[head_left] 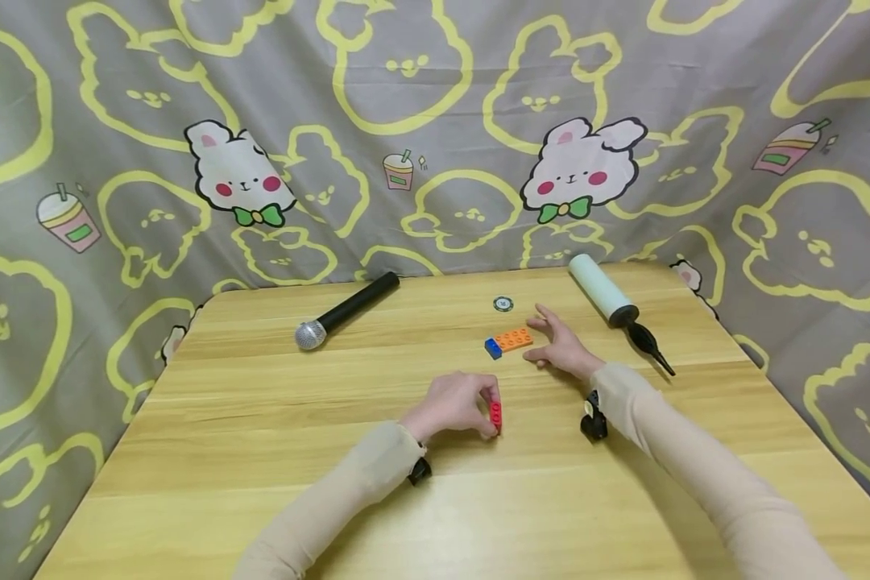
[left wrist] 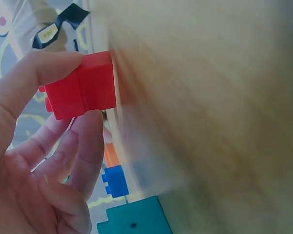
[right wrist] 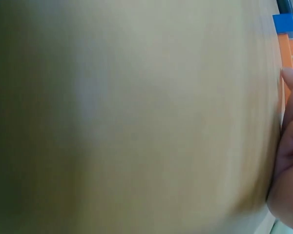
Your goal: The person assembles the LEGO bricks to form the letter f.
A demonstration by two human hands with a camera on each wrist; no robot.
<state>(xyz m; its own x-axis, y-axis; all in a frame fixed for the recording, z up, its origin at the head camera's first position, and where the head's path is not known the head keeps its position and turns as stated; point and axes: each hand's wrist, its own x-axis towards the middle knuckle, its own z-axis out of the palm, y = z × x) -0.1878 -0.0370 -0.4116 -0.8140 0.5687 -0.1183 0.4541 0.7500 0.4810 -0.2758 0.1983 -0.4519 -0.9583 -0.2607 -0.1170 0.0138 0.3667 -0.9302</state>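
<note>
My left hand pinches a red toy brick between thumb and fingers, close over the table; the left wrist view shows the red brick with its studs facing left. Past it, a blue brick sits at the left end of a flat orange studded brick. At the orange brick's right end my right hand spreads thumb and fingers apart, the fingertips right by it. A teal brick stands low in the left wrist view; the head view hides it.
A black microphone lies at the back left of the wooden table. Behind the bricks is a round chip. A pale cylindrical hand pump with a black nozzle lies at the back right. A patterned curtain hangs behind.
</note>
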